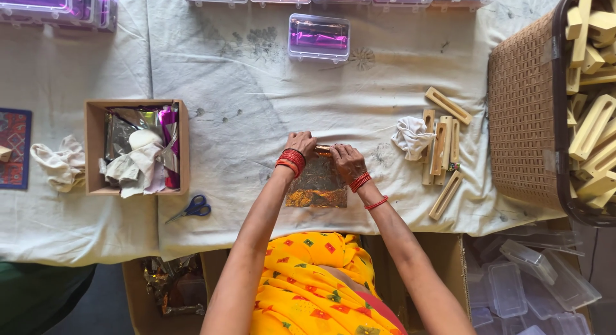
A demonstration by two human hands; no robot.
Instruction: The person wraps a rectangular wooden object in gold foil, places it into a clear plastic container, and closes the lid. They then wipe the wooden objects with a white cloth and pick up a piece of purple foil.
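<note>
Light across my bench is bright, even and diffuse, with no single source evident. Shadows are soft and short: a faint one under my left hand (299,144) and right hand (347,160), another beside the open cardboard box (91,149) at centre left. The crinkled gold foil sheet (317,184) under my hands glints, as does the clear plastic case holding purple foil (319,37) at upper centre. Focus is sharp throughout. The frame's lower corners fall dim.

Gold foil sheet (317,184), blue-handled scissors (192,208), purple-filled clear box (319,36), brown woven basket (523,110), white cloth (256,85).
</note>
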